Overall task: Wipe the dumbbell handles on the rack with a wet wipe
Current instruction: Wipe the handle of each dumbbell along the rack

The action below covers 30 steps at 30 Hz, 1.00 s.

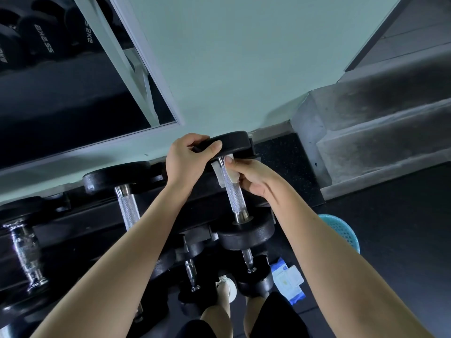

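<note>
A black dumbbell with a knurled silver handle (233,195) lies at the right end of the top rack tier (80,215). My left hand (186,159) grips its far head (234,142) at the rim. My right hand (253,178) holds a white wet wipe (219,174) folded around the upper part of that handle, just under the far head. The near head (246,234) rests on the rack's front rail. More dumbbells lie to the left, one with a knurled handle (128,208) and one with a shiny chrome handle (25,252).
A lower tier holds smaller dumbbells (247,261). A blue wet wipe pack (288,279) lies on the dark floor at the right, near a teal basket (341,231). A mirror (61,69) hangs on the green wall. Concrete steps (378,132) rise at the right. My legs and a white shoe (227,287) are below.
</note>
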### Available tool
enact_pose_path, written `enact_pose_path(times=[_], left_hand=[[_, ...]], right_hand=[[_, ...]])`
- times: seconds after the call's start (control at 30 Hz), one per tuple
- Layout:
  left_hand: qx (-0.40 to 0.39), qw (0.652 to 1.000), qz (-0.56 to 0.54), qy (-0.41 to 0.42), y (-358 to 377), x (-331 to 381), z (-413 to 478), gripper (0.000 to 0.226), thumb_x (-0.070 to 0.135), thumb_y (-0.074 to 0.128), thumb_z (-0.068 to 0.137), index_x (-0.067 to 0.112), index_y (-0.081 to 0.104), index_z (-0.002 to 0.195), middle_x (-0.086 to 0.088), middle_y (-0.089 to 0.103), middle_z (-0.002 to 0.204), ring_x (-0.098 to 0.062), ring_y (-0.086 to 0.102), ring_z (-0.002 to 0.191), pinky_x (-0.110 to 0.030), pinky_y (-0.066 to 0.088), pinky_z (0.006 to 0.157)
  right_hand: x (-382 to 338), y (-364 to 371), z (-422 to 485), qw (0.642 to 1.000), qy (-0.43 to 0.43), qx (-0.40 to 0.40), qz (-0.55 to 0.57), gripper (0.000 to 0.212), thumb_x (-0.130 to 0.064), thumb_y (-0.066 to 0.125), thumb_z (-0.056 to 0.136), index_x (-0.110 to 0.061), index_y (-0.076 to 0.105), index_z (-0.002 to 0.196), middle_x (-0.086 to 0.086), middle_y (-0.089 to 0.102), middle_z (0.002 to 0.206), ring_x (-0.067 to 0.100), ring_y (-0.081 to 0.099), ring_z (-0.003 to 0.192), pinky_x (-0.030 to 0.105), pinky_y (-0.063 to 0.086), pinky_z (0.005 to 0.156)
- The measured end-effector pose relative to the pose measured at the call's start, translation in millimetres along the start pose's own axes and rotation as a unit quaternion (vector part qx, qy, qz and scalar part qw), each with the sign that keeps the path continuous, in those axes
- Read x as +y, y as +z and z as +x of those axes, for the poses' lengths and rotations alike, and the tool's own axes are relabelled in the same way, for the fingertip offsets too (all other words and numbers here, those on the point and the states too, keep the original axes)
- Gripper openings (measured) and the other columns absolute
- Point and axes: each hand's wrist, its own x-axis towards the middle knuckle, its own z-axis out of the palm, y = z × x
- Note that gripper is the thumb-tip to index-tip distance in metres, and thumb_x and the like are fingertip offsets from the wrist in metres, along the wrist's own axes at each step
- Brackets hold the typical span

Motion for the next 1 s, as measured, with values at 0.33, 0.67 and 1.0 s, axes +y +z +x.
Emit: enact_pose_path(times=[0.33,0.67,1.0], left_hand=[[0.001,1.0,-0.017,-0.01,-1,2,0,0.026,0.037,0.078,0.073,0.022,0.072,0.094,0.013,0.07,0.088,-0.006,0.064,0.088,-0.026,0.052,0.083],[-0.001,1.0,0.001,-0.003,-2,2,2,0.029,0.039,0.078,0.073,0.022,0.072,0.096,0.013,0.069,0.091,-0.006,0.063,0.092,-0.028,0.051,0.085],[0.004,1.0,0.0,-0.006,0,3,-2,0.029,0.039,0.076,0.074,0.022,0.071,0.097,0.012,0.069,0.092,-0.009,0.063,0.09,-0.034,0.052,0.088]], right_hand=[[36,-23,-37,0.962,0.018,-0.009,-0.272,0.023,-0.038,0.078,0.07,-0.022,0.071,0.085,-0.015,0.07,0.073,0.0,0.064,0.077,0.022,0.047,0.085],[45,3,-71,0.855,-0.039,0.074,-0.512,0.044,-0.045,0.051,0.093,-0.014,0.041,0.064,-0.005,0.047,0.063,0.01,0.042,0.056,0.026,0.039,0.055],[52,5,-59,0.935,-0.049,0.186,-0.298,0.008,-0.025,0.067,0.087,-0.021,0.071,0.082,-0.005,0.072,0.08,0.015,0.068,0.08,0.038,0.055,0.079]])
